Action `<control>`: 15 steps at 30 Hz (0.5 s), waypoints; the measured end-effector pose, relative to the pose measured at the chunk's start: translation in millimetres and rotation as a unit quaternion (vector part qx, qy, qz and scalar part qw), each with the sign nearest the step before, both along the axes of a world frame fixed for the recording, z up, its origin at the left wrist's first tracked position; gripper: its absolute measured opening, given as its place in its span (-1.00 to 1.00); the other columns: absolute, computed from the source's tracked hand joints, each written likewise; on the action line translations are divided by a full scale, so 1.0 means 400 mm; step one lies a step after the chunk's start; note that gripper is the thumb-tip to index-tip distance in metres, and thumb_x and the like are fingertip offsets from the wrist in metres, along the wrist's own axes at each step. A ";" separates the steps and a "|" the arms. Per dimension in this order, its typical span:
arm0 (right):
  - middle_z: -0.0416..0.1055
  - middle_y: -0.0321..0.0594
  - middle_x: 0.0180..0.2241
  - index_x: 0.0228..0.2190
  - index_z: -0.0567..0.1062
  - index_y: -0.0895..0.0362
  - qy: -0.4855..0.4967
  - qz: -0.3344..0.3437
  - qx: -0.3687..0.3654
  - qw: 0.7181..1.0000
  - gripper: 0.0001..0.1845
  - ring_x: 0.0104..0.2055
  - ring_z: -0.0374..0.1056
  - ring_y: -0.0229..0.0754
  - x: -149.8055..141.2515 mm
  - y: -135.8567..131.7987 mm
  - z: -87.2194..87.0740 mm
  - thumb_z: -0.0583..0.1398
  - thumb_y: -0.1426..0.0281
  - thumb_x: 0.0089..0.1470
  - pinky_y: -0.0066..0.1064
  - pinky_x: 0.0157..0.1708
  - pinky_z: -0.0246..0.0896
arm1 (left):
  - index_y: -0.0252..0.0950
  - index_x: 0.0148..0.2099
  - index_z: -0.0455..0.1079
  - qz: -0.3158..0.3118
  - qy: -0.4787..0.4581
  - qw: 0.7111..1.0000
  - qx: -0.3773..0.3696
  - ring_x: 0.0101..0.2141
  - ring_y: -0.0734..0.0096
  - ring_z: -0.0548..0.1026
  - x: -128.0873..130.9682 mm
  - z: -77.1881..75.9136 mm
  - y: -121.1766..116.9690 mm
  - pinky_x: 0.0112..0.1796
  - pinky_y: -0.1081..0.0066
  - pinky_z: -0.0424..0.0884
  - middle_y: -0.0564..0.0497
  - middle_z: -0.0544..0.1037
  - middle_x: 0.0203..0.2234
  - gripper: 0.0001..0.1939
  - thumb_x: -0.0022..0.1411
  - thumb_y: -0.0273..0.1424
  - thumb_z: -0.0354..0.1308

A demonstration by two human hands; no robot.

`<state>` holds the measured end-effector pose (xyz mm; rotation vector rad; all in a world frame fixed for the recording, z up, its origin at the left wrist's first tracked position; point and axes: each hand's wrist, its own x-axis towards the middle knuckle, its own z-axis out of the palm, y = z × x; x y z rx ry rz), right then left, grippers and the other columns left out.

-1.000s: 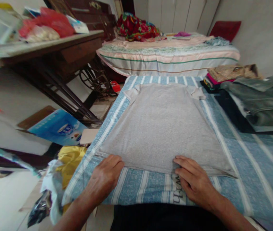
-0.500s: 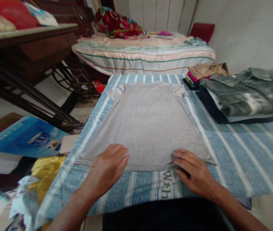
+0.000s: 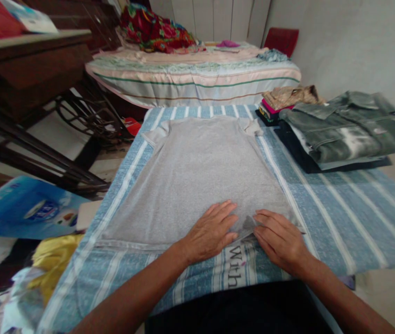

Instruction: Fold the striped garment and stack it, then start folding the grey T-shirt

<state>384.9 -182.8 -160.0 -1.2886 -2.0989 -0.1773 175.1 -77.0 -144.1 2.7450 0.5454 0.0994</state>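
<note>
A grey T-shirt [image 3: 197, 171] lies spread flat on a blue-and-white striped cloth [image 3: 339, 218], its collar end far from me. My left hand [image 3: 211, 232] rests flat on the shirt's near hem, fingers stretched out. My right hand [image 3: 281, 239] sits just beside it, fingertips pressing a small turned-up piece of the hem near the right corner. Both hands are close together at the near right part of the hem.
A folded green denim jacket [image 3: 343, 125] on dark clothes lies at the right, with a small stack of folded garments [image 3: 288, 99] behind it. A bed [image 3: 197, 74] stands beyond. A dark wooden table [image 3: 26, 83] and a blue box [image 3: 26, 208] are at the left.
My left hand slid right along the hem, from the left side to beside my right hand. The view shifted slightly to the right.
</note>
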 end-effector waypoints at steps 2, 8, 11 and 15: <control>0.45 -0.04 -0.17 -0.32 0.48 0.20 -0.014 0.006 0.011 1.000 -0.82 0.05 0.27 -0.03 0.004 -0.006 -0.003 0.10 0.60 0.08 -0.16 -0.03 0.31 | -0.34 0.13 0.23 0.004 0.001 1.000 0.002 0.26 0.22 -0.04 0.000 -0.001 -0.001 0.19 0.13 0.00 -0.18 0.13 0.24 -0.55 0.29 -0.19 -0.04; 0.42 -0.03 -0.10 -0.30 0.47 0.20 -0.028 0.041 -0.045 0.998 -0.80 0.08 0.25 -0.04 0.030 -0.023 -0.010 0.07 0.58 0.10 -0.16 0.00 0.28 | -0.30 0.13 0.21 0.013 0.005 1.000 0.017 0.27 0.23 -0.08 0.004 -0.007 -0.005 0.20 0.14 -0.05 -0.14 0.12 0.24 -0.55 0.28 -0.17 -0.02; 0.42 -0.03 -0.11 -0.30 0.47 0.19 -0.017 0.043 -0.068 0.997 -0.83 0.06 0.26 -0.04 0.034 -0.032 -0.006 0.09 0.56 0.09 -0.16 0.00 0.29 | -0.31 0.14 0.21 0.014 0.013 1.000 0.021 0.27 0.24 -0.09 0.006 -0.007 -0.005 0.21 0.16 -0.07 -0.14 0.11 0.25 -0.54 0.27 -0.18 0.00; 0.44 -0.06 -0.13 -0.24 0.46 0.18 0.019 0.024 -0.078 0.997 -0.83 0.03 0.30 -0.08 0.048 -0.045 0.004 0.15 0.50 0.09 -0.20 -0.01 0.30 | -0.31 0.14 0.20 0.013 0.028 0.999 0.028 0.27 0.24 -0.09 0.006 -0.002 -0.002 0.21 0.15 -0.07 -0.14 0.10 0.25 -0.52 0.26 -0.18 0.01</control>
